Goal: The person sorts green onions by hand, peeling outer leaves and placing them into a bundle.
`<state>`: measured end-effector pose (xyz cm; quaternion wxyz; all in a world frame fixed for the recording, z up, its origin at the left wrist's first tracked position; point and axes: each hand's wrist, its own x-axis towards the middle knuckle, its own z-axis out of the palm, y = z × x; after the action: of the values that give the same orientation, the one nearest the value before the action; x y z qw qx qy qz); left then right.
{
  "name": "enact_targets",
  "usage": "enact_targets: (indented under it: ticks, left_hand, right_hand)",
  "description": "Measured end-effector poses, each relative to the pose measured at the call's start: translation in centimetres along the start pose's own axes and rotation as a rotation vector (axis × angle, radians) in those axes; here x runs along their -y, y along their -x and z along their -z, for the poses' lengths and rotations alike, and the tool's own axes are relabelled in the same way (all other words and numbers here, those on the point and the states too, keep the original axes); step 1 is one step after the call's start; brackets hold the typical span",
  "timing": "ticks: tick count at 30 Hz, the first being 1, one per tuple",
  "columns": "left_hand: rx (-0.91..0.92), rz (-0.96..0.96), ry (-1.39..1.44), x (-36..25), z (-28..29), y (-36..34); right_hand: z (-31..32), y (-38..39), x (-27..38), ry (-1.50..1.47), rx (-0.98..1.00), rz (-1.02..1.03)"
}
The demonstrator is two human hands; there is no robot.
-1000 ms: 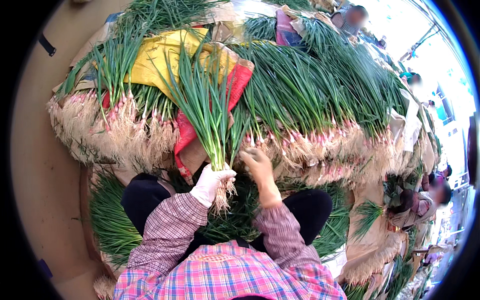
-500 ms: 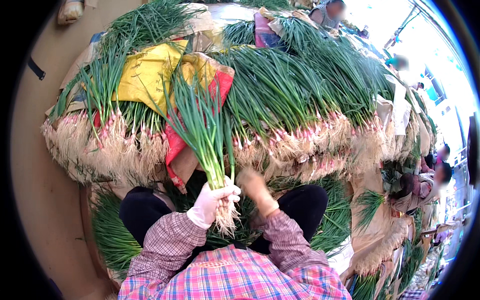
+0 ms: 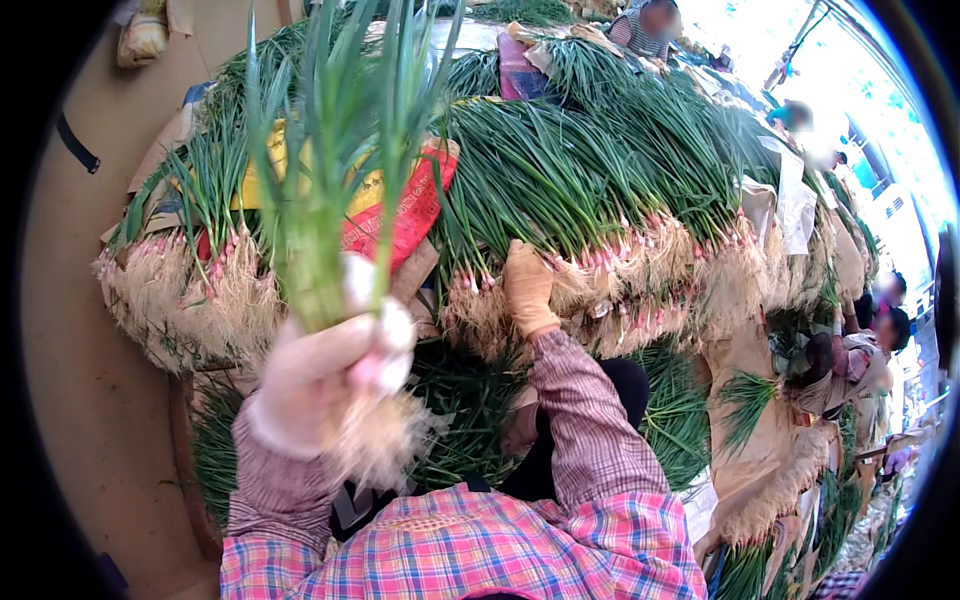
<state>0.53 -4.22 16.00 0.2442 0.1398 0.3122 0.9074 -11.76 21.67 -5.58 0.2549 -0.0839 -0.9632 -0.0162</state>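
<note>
A bunch of spring onions (image 3: 315,260) stands upright in my left hand (image 3: 318,375), which wears a white glove and is closed round the stalks just above the pinkish bulbs. The bunch is close to the camera and blurred, with pale roots hanging below the fist. My right hand (image 3: 528,288), in a tan-orange glove, is stretched forward to the heaped spring onions (image 3: 600,170). Its fingers are pressed together on stalks at the bulb line, and the fingertips are partly hidden among them.
A red and yellow sack (image 3: 400,225) lies on the heap behind the held bunch. More spring onions (image 3: 200,185) are piled at the left, roots facing me. Loose greens (image 3: 460,400) lie around my legs. Another person (image 3: 860,360) sits at the right.
My left hand has lifted the bunch of spring onions up and to the left, nearer the camera. My right hand has moved from beside the bunch forward to the heap.
</note>
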Motion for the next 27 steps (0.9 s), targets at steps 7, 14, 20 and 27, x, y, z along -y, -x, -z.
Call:
enact_targets:
  ticks: [7, 14, 20, 27]
  left_hand:
    - [-0.410, 0.225, -0.144, 13.7, 13.5, -2.1]
    - [-0.221, 0.266, -0.015, 16.1, 15.9, -2.1]
    - [-0.358, 0.298, 0.014, 16.1, 15.8, -1.3]
    - [-0.357, 0.124, 0.019, 12.8, 15.4, 0.1]
  right_hand:
    - [3.0, 1.0, -1.2, -0.183, 0.005, 0.026]
    - [8.4, 4.5, 2.7, -1.517, 0.568, -0.674]
    - [3.7, 8.2, 6.3, -1.713, 0.559, -0.744]
    - [4.8, 7.6, 5.7, -1.235, 1.237, -0.483]
